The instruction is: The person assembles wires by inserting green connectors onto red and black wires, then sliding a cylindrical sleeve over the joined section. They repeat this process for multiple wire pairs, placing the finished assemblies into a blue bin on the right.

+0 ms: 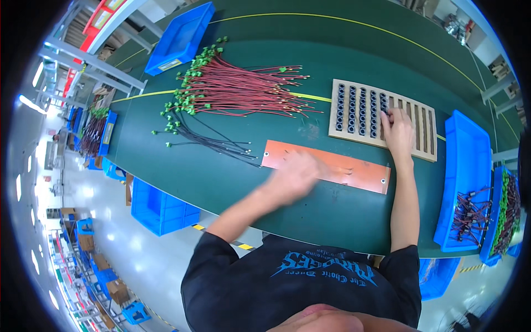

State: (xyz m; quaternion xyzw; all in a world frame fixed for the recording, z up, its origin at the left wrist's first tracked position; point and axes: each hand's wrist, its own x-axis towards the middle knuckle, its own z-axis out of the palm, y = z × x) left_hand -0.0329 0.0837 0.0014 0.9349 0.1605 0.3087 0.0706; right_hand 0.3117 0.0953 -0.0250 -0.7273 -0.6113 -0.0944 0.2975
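We have our right hand (397, 130) resting on the pale wooden slotted board (426, 133), fingertips pressed down at the edge of the filled part, where rows of small dark ring-shaped sleeves (357, 109) stand in the slots. The fingers lie together on the sleeves; whether they pinch 1 of them we cannot tell, since the knuckles hide the tips. About 5 slots look filled, and the slots towards the right of the board are bare.

Our left hand (296, 174) is blurred over the near end of the flat orange-brown rectangular plate (354, 169), which lies on the green table (232, 182) just in front of the board. The blur hides how its fingers stand, so we cannot tell whether it holds anything.

To do this well, we judge that the right hand should keep the board pinned flat so it does not slide, and seat each sleeve upright and fully down before we go on to the next slot. The left hand should come across low over the plate.

The bundle of red wires with green end connectors (238, 88) and the thinner black wires (213, 138) lie well apart to the left. A blue plastic bin (467, 166) stands just right of the board.
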